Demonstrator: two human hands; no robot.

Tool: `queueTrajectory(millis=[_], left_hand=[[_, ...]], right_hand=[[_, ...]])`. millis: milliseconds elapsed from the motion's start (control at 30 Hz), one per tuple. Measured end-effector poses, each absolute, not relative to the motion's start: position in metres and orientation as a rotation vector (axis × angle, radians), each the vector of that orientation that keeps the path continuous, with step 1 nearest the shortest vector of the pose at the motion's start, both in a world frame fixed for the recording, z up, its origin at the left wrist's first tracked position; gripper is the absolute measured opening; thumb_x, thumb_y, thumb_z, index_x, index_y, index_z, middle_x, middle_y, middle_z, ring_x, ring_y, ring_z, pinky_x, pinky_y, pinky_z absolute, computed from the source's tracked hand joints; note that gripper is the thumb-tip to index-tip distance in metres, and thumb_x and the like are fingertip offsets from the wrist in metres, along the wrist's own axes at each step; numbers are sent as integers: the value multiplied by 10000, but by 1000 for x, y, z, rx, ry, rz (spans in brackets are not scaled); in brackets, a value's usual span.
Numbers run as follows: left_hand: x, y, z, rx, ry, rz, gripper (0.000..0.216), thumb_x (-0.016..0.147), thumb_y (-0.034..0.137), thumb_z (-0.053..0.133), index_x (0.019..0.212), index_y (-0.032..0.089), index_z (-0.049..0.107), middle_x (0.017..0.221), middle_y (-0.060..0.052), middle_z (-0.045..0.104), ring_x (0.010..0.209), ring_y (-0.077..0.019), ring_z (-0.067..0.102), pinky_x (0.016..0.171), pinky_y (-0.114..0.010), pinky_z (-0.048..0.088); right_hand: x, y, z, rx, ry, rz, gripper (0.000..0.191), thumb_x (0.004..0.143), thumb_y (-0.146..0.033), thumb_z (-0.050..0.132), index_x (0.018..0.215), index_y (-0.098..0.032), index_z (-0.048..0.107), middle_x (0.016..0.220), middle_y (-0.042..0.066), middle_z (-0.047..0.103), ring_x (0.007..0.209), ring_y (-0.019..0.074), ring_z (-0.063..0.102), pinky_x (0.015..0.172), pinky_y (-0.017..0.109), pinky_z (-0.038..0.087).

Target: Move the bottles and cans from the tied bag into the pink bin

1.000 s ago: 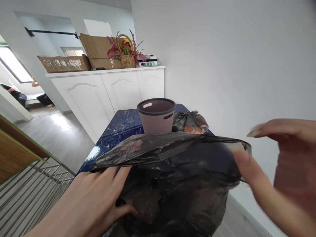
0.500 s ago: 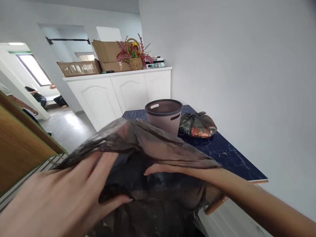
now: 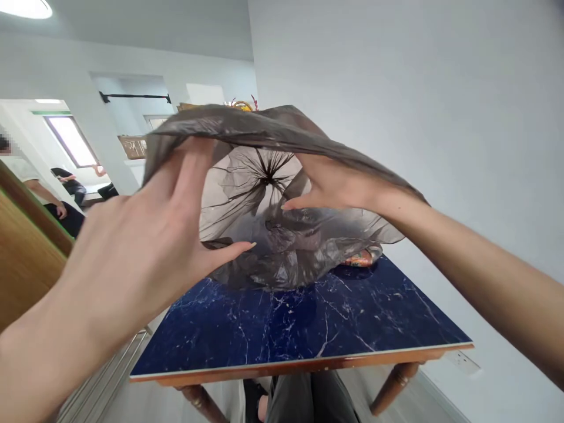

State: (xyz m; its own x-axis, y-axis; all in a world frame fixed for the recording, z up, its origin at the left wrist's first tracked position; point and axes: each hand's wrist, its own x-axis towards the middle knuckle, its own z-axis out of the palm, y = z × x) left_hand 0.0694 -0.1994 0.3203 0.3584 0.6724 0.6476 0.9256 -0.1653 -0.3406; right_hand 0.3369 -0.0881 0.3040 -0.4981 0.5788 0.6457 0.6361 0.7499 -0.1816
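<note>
A thin grey-black plastic bag is held up in front of me with its mouth spread wide toward my face, its gathered bottom showing inside. My left hand grips the bag's left rim, fingers over the top edge and thumb inside. On the right rim my right hand has its fingers pushed up under the upper edge. The bag hangs above the far part of a dark blue marbled table. The bag hides whatever stands on the table behind it.
A scrap of a tied bag with something orange peeks out below the held bag on the table. A white wall runs along the right. Other people are far off at the left, beyond a wooden stair rail.
Both hands have lifted the bag from low over the table to face height and pulled its mouth open. My right hand moved from outside the bag to under its rim.
</note>
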Motion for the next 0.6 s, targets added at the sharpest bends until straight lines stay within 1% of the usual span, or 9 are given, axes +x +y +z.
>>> queueTrajectory(millis=[67, 167, 267, 333, 367, 400, 467, 533, 600], left_hand=[[77, -187, 324, -1948, -1364, -381, 1335, 708, 816, 773, 1675, 314, 1, 1484, -170, 566, 1004, -511, 746, 726, -620, 650], [83, -166, 324, -2039, -1366, -283, 1283, 772, 735, 795, 1693, 271, 34, 1504, -209, 566, 1009, -488, 755, 739, -582, 649], [82, -145, 316, -2152, -1399, -269, 1115, 811, 720, 771, 1655, 229, 231, 1369, -204, 665, 1044, -477, 751, 797, -539, 630], [78, -131, 309, -2232, -1389, -274, 1002, 825, 707, 761, 1596, 224, 342, 1268, -179, 715, 1051, -454, 754, 814, -492, 615], [76, -125, 305, -2270, -1375, -272, 947, 837, 700, 750, 1567, 225, 379, 1240, -167, 728, 1048, -439, 757, 811, -471, 608], [74, -119, 302, -2308, -1362, -266, 895, 848, 697, 736, 1537, 226, 412, 1221, -157, 737, 1042, -426, 759, 801, -453, 602], [71, -108, 295, -2376, -1353, -258, 818, 858, 699, 715, 1479, 228, 465, 1212, -145, 744, 1044, -409, 759, 783, -435, 593], [68, -97, 290, -2443, -1349, -259, 775, 859, 708, 701, 1434, 227, 503, 1237, -143, 741, 1069, -408, 751, 783, -441, 589], [66, -88, 286, -2516, -1343, -272, 776, 852, 726, 698, 1418, 227, 519, 1273, -145, 733, 1101, -410, 741, 799, -449, 587]], right_hand=[[349, -84, 311, -991, -2286, -253, 932, 807, -464, 852, 1613, -254, 434, 1529, 115, 625, 1389, 417, 589, 1220, 564, 429], [362, -81, 307, -1221, -2269, -347, 870, 867, -435, 794, 1620, -230, 412, 1493, 165, 635, 1316, 439, 633, 1101, 567, 518], [361, -81, 294, -1404, -2329, -360, 634, 959, -375, 663, 1548, -194, 512, 1421, 194, 679, 1255, 440, 675, 1012, 536, 560], [353, -77, 284, -1464, -2401, -301, 466, 1027, -345, 527, 1468, -209, 595, 1333, 172, 735, 1179, 407, 720, 962, 503, 576], [346, -72, 279, -1467, -2440, -244, 434, 1049, -332, 466, 1441, -228, 618, 1294, 152, 757, 1141, 384, 739, 946, 487, 580], [339, -64, 275, -1448, -2476, -172, 428, 1058, -323, 431, 1427, -248, 632, 1284, 132, 767, 1130, 365, 745, 955, 476, 578], [325, -41, 267, -1370, -2551, 22, 440, 1052, -320, 438, 1440, -256, 635, 1397, 109, 728, 1260, 350, 694, 1078, 475, 529], [311, -10, 260, -1327, -2615, 237, 456, 1026, -345, 511, 1443, -225, 652, 1532, 104, 642, 1435, 355, 570, 1221, 483, 423], [301, 20, 252, -1340, -2663, 407, 450, 973, -399, 633, 1374, -213, 717, 1493, 107, 674, 1433, 368, 573, 1235, 483, 425]])
